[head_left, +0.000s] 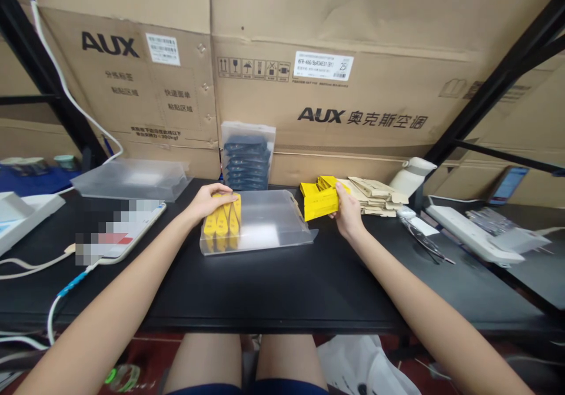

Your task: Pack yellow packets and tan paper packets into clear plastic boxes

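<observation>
Cardboard [265,6] fills the top of the frame, black tabletop [273,295] below; at centre, a clear box [273,218] holds yellow packets [221,228] at its left end, left hand [209,199] touching them, grip impossible to tell, while right of centre the right hand [348,211] pinches a yellow sachet [320,205]!

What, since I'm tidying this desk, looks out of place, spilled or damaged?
No spill or damage stands out. The beige packets just beyond the right hand look askew: their edges jut out unevenly, while the yellow packets in the clear box line up in a row.
</observation>
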`<move>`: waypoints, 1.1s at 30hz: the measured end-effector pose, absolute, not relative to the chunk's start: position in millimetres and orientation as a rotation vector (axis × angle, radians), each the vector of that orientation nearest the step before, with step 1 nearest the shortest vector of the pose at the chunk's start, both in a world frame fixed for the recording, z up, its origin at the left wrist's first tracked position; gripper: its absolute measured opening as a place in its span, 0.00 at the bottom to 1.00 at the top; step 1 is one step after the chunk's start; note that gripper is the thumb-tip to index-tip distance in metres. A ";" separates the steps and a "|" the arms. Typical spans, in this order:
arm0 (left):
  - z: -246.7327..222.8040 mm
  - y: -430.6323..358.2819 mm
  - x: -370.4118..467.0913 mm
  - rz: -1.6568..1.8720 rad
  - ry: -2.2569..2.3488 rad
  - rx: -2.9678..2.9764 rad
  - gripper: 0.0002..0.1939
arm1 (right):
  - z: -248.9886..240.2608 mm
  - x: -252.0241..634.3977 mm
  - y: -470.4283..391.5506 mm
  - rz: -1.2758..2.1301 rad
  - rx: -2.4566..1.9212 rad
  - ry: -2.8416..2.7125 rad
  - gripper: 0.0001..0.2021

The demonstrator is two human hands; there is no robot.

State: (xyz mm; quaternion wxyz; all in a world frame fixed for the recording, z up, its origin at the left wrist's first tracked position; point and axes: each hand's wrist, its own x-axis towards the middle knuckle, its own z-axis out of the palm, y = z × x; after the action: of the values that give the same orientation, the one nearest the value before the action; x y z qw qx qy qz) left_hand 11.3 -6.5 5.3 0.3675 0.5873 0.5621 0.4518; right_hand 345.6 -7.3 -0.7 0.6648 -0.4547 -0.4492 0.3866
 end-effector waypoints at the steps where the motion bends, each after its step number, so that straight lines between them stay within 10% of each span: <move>1: 5.4 -6.7 11.5 1.158 1.439 1.506 0.25 | -1.2 346.2 -6.8 0.875 -1.031 -1.005 0.20; 33: 0.6 -3.5 5.9 1.130 1.436 1.559 0.25 | -4.5 358.4 1.1 0.858 -1.126 -0.874 0.14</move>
State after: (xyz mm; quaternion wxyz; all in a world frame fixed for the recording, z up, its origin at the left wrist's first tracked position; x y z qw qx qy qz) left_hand 5.9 -3.5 0.6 0.3615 0.6050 0.5576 0.4386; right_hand 358.4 1.1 -4.5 0.6735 -0.5004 -0.3882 0.3812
